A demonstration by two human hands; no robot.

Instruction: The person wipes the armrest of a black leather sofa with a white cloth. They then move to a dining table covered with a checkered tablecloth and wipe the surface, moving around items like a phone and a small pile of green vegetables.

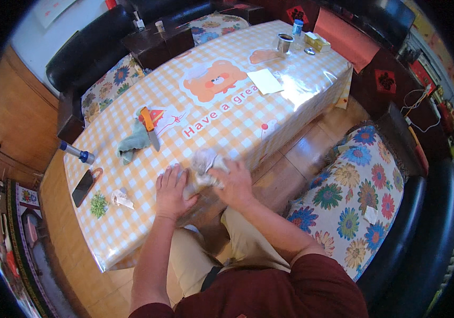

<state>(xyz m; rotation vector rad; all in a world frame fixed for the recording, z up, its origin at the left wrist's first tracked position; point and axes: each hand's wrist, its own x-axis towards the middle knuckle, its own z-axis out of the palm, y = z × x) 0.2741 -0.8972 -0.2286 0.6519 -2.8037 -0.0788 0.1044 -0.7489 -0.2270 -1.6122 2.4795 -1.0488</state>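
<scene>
My right hand point(235, 183) is closed around a crumpled whitish cloth point(204, 162), pressed at the near edge of the table; both look a little blurred. To its left, my left hand point(171, 194) rests palm down on the checked plastic tablecloth point(147, 179) with nothing in it, fingers slightly spread. Farther in lies a folding knife with an orange handle point(146, 119), its blade out, partly over a green cloth point(134, 140). A crumpled white tissue point(123, 198) and a small green plant-like cluster point(99, 204) are left of my left hand.
A phone point(83, 188) and a blue-and-silver cylinder point(76, 152) lie near the left edge. A white paper point(264, 81) is farther off. A metal canister point(285, 43), a blue-capped bottle point(297, 28) and a tissue box point(317, 41) stand at the far end. A flowered seat point(346, 198) is at right.
</scene>
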